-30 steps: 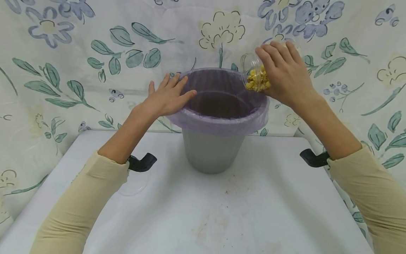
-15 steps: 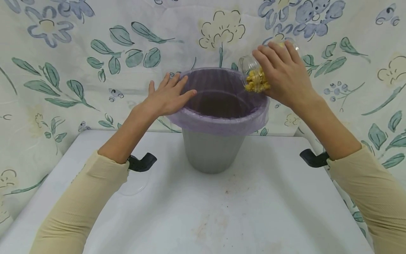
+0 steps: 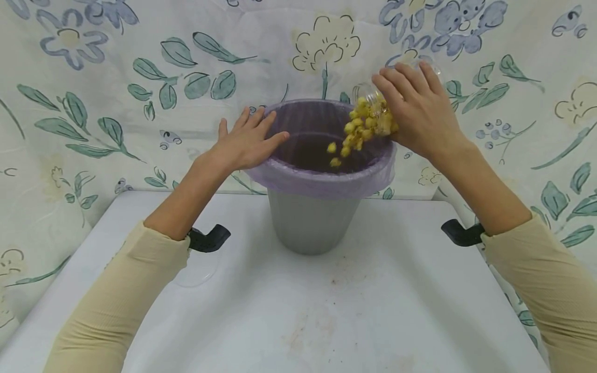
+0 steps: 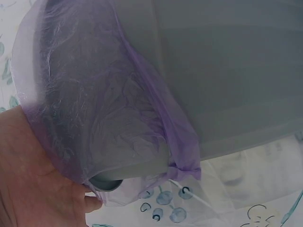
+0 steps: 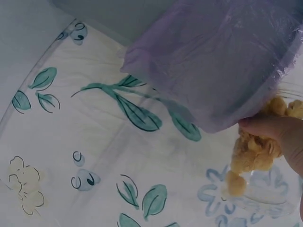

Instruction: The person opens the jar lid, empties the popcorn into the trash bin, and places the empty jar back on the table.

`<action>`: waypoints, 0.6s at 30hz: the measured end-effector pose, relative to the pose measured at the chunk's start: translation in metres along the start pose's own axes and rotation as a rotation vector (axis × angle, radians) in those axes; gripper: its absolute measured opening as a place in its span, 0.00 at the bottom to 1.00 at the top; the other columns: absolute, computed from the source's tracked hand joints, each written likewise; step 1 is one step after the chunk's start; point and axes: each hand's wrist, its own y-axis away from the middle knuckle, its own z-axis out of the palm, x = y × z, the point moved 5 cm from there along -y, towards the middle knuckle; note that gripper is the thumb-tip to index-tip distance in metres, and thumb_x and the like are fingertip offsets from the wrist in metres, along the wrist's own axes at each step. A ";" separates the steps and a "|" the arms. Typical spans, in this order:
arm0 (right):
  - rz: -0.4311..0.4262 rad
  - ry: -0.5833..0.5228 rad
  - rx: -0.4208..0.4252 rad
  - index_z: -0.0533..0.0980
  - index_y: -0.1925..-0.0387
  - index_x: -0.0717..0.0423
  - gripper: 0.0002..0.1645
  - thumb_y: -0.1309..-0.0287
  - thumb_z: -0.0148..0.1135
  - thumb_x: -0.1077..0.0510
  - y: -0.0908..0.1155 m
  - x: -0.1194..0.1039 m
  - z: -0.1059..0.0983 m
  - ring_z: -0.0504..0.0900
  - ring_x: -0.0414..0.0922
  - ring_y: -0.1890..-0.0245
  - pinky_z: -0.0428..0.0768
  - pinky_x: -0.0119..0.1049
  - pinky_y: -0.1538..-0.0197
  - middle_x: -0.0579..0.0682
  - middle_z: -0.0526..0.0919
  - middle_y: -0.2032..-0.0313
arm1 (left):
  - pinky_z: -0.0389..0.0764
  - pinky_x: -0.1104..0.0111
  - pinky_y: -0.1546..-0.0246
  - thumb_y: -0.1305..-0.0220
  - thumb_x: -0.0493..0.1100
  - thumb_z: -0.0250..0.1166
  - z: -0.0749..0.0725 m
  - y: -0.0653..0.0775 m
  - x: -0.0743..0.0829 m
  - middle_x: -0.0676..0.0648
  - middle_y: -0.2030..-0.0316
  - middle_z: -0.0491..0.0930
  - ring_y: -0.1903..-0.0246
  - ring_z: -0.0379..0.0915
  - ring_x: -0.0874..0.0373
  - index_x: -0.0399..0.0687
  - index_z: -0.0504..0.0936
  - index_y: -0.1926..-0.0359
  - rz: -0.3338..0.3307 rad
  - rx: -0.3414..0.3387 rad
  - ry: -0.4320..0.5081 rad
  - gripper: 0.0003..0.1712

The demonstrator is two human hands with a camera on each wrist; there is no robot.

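My right hand (image 3: 417, 111) grips a clear jar (image 5: 265, 198) from above, tipped with its mouth to the left over the bin's right rim. Yellow popcorn (image 3: 359, 127) spills from the mouth, and a few pieces are in mid-air inside the bin. The grey trash bin (image 3: 312, 223) stands upright, lined with a purple plastic bag (image 3: 322, 186) folded over its rim. On the bin's left rim rests my left hand (image 3: 247, 142), fingers straight and spread. In the left wrist view its palm lies against the bag. More popcorn (image 5: 255, 151) shows through the jar wall in the right wrist view.
The bin is at the far edge of a white table (image 3: 261, 321) marked with brownish smudges and crumbs. A clear round lid-like disc (image 3: 193, 274) lies near the left forearm. Behind hangs a floral cloth (image 3: 280, 31). Black wrist mounts (image 3: 210, 238) sit at both cuffs.
Popcorn that was held inside the jar now pours out of its mouth into the bin. The right hand has shifted only slightly; the left hand stays on the rim.
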 end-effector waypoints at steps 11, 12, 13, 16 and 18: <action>0.015 0.024 -0.030 0.60 0.29 0.59 0.59 0.61 0.83 0.60 -0.003 -0.001 -0.002 0.59 0.59 0.30 0.44 0.50 0.26 0.61 0.66 0.32 | 0.21 0.37 0.35 0.25 0.69 0.33 0.000 -0.001 0.001 0.41 0.22 0.29 0.25 0.15 0.44 0.48 0.36 0.20 -0.002 0.007 0.004 0.45; 0.012 0.026 -0.031 0.60 0.29 0.59 0.58 0.61 0.83 0.60 -0.003 -0.001 -0.002 0.59 0.59 0.30 0.44 0.50 0.26 0.61 0.66 0.32 | 0.21 0.37 0.35 0.25 0.69 0.33 0.000 -0.001 0.001 0.41 0.22 0.29 0.25 0.15 0.44 0.48 0.36 0.20 -0.003 0.007 0.003 0.45; 0.009 0.027 -0.032 0.60 0.29 0.58 0.58 0.61 0.82 0.61 -0.003 -0.001 -0.002 0.59 0.58 0.30 0.44 0.50 0.26 0.60 0.65 0.32 | 0.21 0.37 0.34 0.25 0.69 0.33 0.000 -0.001 0.001 0.41 0.22 0.29 0.25 0.16 0.44 0.48 0.36 0.20 -0.003 0.007 0.002 0.45; 0.003 0.034 -0.044 0.60 0.29 0.57 0.58 0.61 0.82 0.63 -0.003 -0.002 -0.002 0.57 0.58 0.29 0.42 0.50 0.26 0.60 0.64 0.31 | 0.21 0.37 0.35 0.25 0.69 0.33 0.000 -0.001 0.001 0.41 0.22 0.29 0.25 0.15 0.44 0.49 0.35 0.20 -0.004 0.006 0.001 0.45; -0.001 0.035 -0.047 0.60 0.29 0.56 0.58 0.61 0.80 0.64 -0.003 -0.002 -0.002 0.56 0.57 0.28 0.42 0.50 0.25 0.59 0.64 0.30 | 0.21 0.37 0.34 0.25 0.69 0.33 0.000 -0.001 0.001 0.41 0.22 0.29 0.25 0.15 0.44 0.49 0.35 0.20 -0.003 0.007 0.000 0.45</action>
